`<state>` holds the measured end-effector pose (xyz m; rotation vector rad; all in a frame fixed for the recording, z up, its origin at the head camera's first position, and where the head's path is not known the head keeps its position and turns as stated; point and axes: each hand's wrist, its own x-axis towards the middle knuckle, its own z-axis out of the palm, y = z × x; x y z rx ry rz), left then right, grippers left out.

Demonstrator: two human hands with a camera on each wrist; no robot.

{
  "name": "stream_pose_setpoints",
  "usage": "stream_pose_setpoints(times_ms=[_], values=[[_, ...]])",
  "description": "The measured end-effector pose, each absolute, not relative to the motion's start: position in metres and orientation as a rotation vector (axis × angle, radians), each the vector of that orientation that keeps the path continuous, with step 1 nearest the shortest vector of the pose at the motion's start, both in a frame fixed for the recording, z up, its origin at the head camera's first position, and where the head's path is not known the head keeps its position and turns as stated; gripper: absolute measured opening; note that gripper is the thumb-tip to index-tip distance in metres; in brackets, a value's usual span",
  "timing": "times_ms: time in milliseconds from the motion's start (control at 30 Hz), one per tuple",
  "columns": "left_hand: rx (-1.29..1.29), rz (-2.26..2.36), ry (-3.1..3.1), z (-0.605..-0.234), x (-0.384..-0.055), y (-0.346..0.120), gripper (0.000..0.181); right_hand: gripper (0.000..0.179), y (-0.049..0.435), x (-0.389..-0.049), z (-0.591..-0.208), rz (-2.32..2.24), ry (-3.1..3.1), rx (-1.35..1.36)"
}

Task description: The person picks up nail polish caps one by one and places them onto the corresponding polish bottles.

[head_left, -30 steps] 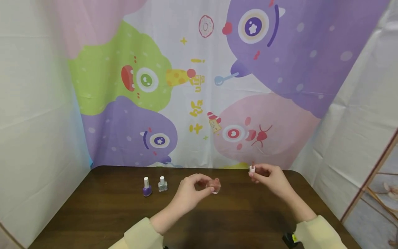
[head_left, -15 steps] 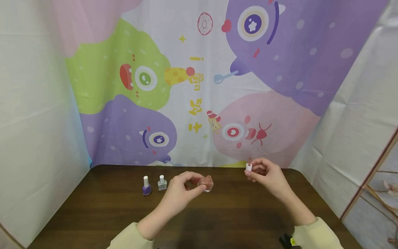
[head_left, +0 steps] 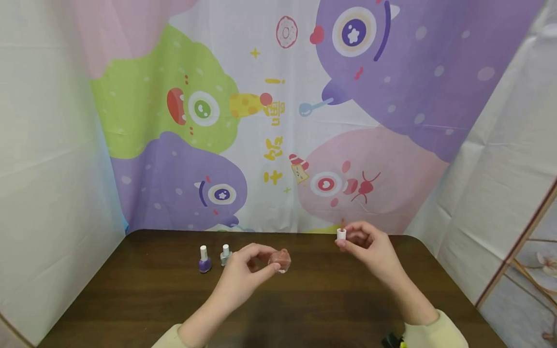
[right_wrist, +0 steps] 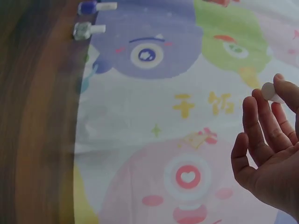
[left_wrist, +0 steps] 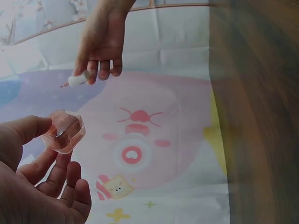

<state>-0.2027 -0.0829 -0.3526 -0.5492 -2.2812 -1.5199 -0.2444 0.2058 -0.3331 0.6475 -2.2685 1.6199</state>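
My left hand pinches a small clear nail polish bottle with brownish-pink polish between thumb and fingers. The bottle is uncapped, and in the left wrist view it appears tilted. To the right, my right hand holds the white nail polish cap by thumb and fingertips, its thin brush pointing up. Bottle and cap are apart, both held over the far part of the table. In the right wrist view the cap shows its round end, and the brush is hidden.
A purple nail polish bottle and a pale grey-silver one, both white-capped, stand upright at the back left of the dark wooden table. A cartoon-print curtain hangs behind the table. A black object lies near the right sleeve.
My left hand has moved left with the bottle, now overlapping the grey-silver bottle's edge. My right hand has shifted slightly left and up with the cap and brush.
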Motion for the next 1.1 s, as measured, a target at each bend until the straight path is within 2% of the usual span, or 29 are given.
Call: stream_pose_setpoints(times_ms=[633, 1100], values=[[-0.544, -1.529, -2.181, -0.370, -0.193, -0.080, 0.018, 0.026, 0.174, -0.215, -0.328, 1.714, -2.182, 0.640], [-0.571, -1.555, -2.109, -0.386, -0.188, -0.071, 0.017, 0.022, 0.169, -0.208, -0.333, 1.701, -2.147, 0.795]])
